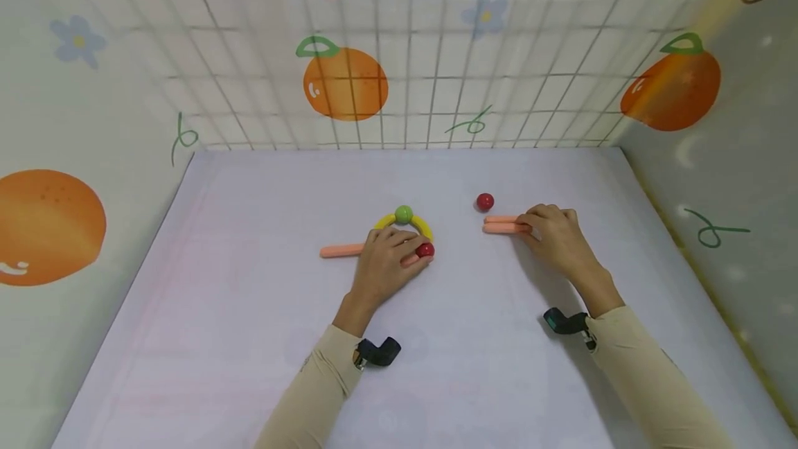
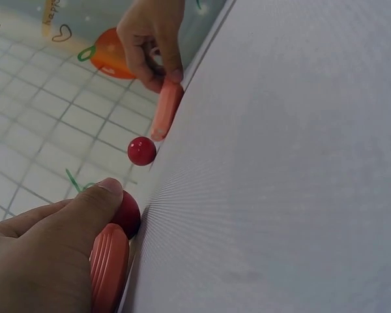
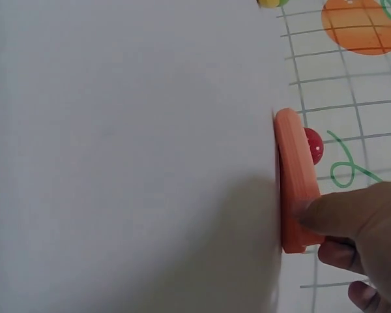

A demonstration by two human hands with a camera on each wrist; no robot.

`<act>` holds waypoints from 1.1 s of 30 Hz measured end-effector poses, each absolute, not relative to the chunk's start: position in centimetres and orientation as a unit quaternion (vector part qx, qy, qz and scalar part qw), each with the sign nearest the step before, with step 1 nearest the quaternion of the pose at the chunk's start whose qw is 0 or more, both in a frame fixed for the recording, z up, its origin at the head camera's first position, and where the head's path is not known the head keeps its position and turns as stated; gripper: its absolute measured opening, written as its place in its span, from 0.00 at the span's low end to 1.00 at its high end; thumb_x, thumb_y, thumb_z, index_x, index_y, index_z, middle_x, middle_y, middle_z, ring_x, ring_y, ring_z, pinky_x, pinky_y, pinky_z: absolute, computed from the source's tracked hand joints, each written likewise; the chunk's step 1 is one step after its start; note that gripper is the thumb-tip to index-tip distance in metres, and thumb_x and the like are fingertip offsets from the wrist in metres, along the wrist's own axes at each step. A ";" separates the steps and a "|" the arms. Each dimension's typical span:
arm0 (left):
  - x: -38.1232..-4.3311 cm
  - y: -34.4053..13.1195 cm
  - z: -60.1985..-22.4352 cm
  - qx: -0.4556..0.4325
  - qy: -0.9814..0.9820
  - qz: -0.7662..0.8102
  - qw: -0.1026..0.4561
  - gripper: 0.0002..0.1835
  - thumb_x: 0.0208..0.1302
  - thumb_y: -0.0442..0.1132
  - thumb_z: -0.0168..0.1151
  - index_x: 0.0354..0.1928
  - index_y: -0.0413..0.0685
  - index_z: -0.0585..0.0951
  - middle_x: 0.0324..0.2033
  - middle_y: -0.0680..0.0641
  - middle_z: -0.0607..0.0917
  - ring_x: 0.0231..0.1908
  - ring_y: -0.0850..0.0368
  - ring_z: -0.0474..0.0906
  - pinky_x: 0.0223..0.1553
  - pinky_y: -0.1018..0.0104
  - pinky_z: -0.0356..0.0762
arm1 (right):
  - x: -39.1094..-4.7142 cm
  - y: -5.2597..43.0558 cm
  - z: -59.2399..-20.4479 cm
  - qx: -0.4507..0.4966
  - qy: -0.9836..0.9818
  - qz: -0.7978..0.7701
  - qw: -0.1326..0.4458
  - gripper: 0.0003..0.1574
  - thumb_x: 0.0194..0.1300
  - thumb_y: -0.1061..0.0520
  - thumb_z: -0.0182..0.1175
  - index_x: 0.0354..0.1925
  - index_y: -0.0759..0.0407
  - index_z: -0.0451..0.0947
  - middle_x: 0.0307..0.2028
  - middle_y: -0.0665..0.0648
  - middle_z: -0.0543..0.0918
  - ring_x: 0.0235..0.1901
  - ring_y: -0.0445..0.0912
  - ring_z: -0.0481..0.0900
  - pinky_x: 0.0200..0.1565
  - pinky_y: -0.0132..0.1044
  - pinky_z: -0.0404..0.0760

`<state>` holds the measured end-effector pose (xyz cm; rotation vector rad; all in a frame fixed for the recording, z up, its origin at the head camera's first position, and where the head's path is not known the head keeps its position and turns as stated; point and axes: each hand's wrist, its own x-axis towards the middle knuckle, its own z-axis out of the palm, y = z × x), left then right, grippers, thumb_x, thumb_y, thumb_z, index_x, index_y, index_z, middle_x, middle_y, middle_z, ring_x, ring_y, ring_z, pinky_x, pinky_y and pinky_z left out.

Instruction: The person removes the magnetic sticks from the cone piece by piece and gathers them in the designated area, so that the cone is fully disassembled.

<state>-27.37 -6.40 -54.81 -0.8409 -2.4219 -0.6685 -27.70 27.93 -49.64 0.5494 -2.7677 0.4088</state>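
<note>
My left hand (image 1: 383,262) covers part of a yellow ring-like piece (image 1: 424,225) with a green ball (image 1: 404,214) at its top. Thumb and fingertips hold a red ball (image 1: 425,250) at the right of that piece. A salmon-pink stick (image 1: 339,251) runs out from beneath the same hand; in the left wrist view a grooved pink piece (image 2: 109,270) lies below the thumb. My right hand (image 1: 555,238) pinches two pink sticks (image 1: 503,224) side by side at their right ends, low over the table. Just behind their left ends rests a second red ball (image 1: 485,201).
Everything lies on a white tabletop (image 1: 262,338). Behind it stands a wire grid (image 1: 430,61) under a pale sheet printed with oranges, and printed panels (image 1: 704,179) close in both sides. A small dark camera (image 1: 379,351) is worn on each wrist.
</note>
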 end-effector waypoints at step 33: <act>-27.8 -12.4 -52.5 -0.238 -0.894 -0.310 0.218 0.15 0.65 0.48 0.65 0.51 0.55 0.87 0.50 0.54 0.85 0.53 0.54 0.73 0.58 0.51 0.61 | -24.5 24.4 -49.8 0.262 -0.912 0.196 0.248 0.12 0.51 0.71 0.74 0.37 0.64 0.86 0.37 0.60 0.86 0.39 0.56 0.82 0.41 0.53 0.69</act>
